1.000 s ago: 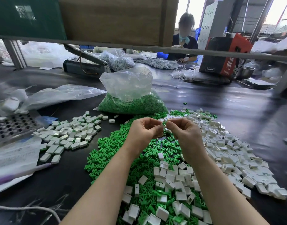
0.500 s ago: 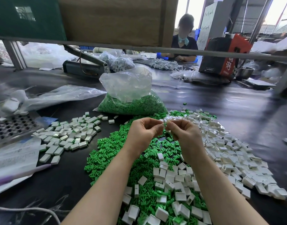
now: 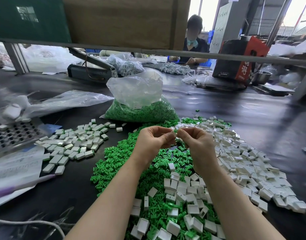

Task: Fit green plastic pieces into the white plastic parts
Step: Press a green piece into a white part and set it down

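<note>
Pressing a green piece into a white part (image 3: 174, 134), pinched between both hands above the loose green pile (image 3: 117, 163); the green piece itself is too hidden to confirm. Left hand (image 3: 154, 141) and right hand (image 3: 195, 142) have fingers curled, fingertips meeting on the part. Likely mid-insertion. Next: seat it, drop it on the finished pile (image 3: 76, 142) at 9 o'clock. Empty white parts (image 3: 244, 161) at 3 o'clock, bag of green pieces (image 3: 140, 108) at 12.

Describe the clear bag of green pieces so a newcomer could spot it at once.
Start at the black table and look just beyond the two raised hands. There the clear plastic bag stands upright, its lower half packed with green pieces. Unlike the flat, crumpled bag to its left, it is bulging, green inside and bears a small label.
</note>
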`<state>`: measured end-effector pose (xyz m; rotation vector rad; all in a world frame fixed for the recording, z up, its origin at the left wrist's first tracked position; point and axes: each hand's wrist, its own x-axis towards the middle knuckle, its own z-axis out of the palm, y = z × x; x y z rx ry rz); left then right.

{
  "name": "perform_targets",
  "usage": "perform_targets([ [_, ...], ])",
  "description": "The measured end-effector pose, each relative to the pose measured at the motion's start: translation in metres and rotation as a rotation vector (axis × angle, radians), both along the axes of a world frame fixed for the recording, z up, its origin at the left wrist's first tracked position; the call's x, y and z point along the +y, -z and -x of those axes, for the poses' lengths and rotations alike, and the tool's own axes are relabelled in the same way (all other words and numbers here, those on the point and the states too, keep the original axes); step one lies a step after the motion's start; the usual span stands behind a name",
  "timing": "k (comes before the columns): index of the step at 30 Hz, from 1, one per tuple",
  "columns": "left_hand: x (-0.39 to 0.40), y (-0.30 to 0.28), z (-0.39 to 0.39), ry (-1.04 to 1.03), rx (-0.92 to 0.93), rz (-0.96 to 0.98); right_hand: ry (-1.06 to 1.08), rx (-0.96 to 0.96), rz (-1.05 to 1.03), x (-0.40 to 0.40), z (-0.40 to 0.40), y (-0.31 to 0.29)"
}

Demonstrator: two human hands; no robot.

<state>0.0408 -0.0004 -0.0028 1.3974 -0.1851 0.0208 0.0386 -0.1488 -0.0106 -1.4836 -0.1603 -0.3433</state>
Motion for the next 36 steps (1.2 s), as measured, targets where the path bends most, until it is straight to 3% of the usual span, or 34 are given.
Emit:
perform_targets([
  [11, 0.005, -0.001, -0.001, -0.039, -0.117, -0.238, -0.119, 0.05, 0.515, -0.008, -0.006, 0.008],
  [16, 0.009, 0.0, -0.001, 0.06, -0.075, -0.314, -0.237, 0.074, 0.302, -0.006, -0.004, 0.003],
  [20, 0.009, 0.003, 0.0, 0.199, -0.02, -0.454, -0.291, 0.125, 0.261, -0.003, -0.001, 0.005],
  [24, 0.012, 0.002, 0.001, 0.236, -0.025, -0.452, -0.341, 0.2, 0.303, -0.006, 0.001, 0.004],
  [36, 0.016, 0.004, 0.005, 0.289, -0.077, -0.592, -0.413, 0.166, 0.489, -0.013, 0.004, 0.002],
])
